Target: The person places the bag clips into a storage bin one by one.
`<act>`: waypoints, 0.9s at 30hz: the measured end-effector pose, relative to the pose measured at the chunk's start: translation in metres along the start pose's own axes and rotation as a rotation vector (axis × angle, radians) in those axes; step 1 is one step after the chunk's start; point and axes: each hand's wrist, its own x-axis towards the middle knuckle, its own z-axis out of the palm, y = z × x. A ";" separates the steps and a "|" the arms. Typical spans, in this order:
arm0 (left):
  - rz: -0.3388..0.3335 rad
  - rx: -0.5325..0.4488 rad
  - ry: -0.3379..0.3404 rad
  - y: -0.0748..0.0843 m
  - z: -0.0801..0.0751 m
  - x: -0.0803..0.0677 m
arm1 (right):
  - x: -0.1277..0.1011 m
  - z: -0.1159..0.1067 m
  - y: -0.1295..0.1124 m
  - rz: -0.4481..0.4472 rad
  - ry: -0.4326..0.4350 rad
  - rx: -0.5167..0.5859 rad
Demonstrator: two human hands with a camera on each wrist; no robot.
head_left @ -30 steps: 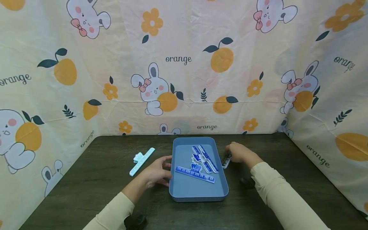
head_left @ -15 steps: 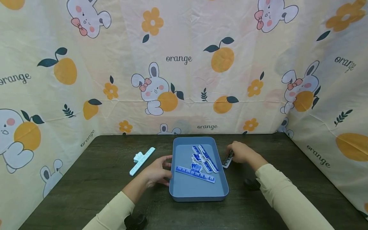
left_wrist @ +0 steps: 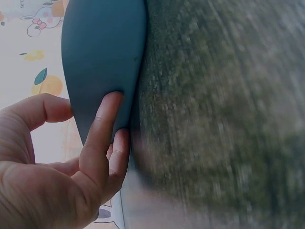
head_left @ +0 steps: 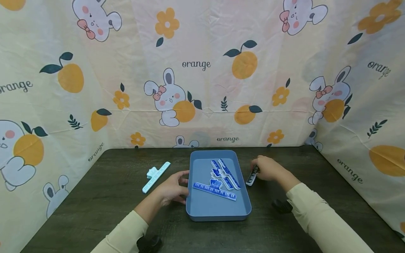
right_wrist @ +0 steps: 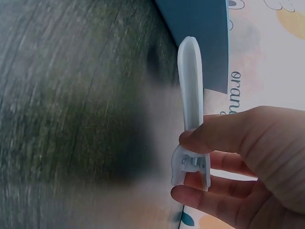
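Note:
A blue-grey tray (head_left: 218, 211) lies on the dark table. My left hand (head_left: 173, 189) rests its fingertips against the tray's left wall, seen up close in the left wrist view, where the fingers (left_wrist: 108, 112) are only slightly bent. Right of the tray, my right hand (head_left: 269, 168) pinches a sheet-music clip (right_wrist: 191, 83) by its spring end between thumb and fingers. That clip is white with a black piano-key print on its face, and it is held off the table, its long bar pointing toward the tray. Inside the tray lie several blue-and-white piano-key clips (head_left: 216, 192).
A pale mint clip (head_left: 156, 177) lies on the table left of the tray, beyond my left hand. Behind the table (head_left: 126, 203) and along both sides hangs a printed cloth (head_left: 212, 91) with rabbits and oranges.
My right hand has shifted slightly to the right with the white clip, showing a little more gap from the tray. The left hand and tray stay put.

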 end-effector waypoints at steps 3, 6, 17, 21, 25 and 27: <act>-0.002 0.000 0.005 0.000 0.000 0.000 | -0.003 -0.002 -0.003 0.003 0.001 0.005; -0.003 -0.003 0.006 -0.001 0.000 0.000 | -0.006 -0.004 -0.004 0.000 0.003 0.009; 0.002 -0.008 -0.008 -0.001 0.000 0.000 | -0.015 -0.009 -0.007 -0.025 0.026 0.014; 0.003 -0.005 -0.008 -0.001 -0.001 -0.001 | -0.019 -0.012 -0.010 -0.045 0.042 0.016; 0.002 -0.003 -0.006 -0.001 -0.001 0.000 | -0.021 -0.016 -0.014 -0.053 0.047 0.019; 0.003 -0.004 -0.007 -0.001 -0.001 0.000 | -0.022 -0.017 -0.016 -0.063 0.051 0.019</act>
